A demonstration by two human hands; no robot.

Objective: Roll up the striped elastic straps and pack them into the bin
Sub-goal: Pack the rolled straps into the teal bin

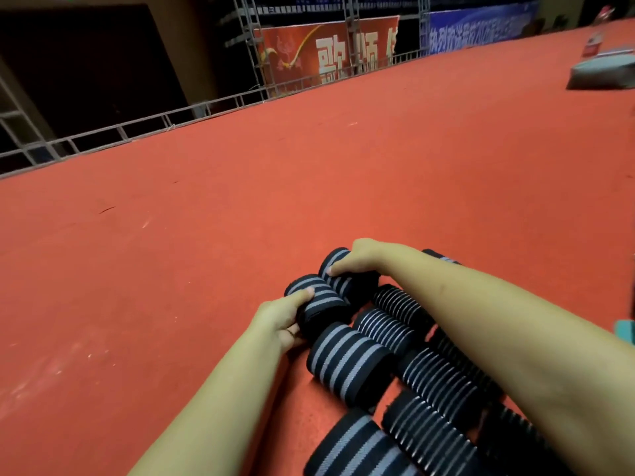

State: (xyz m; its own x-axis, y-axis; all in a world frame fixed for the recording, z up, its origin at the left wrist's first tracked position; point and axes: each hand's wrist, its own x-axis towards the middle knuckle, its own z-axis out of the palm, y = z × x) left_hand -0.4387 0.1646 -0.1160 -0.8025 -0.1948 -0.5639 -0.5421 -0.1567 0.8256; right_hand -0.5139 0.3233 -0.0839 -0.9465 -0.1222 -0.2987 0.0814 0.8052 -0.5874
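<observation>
Several rolled black straps with grey stripes lie in rows on the red carpet at the lower right. My left hand [280,322] grips one wide-striped roll [318,298] from its left side, thumb on top. My right hand [357,259] lies over the farthest roll [335,264], fingers curled down on it. Closer to me sit another wide-striped roll [347,360] and thin-striped rolls [383,326]. No bin can be seen.
The red carpet [240,201] spreads wide to the left and ahead. A metal railing [137,127] runs along its far edge. A grey package [603,72] lies at the far right. A teal object [625,333] peeks in at the right edge.
</observation>
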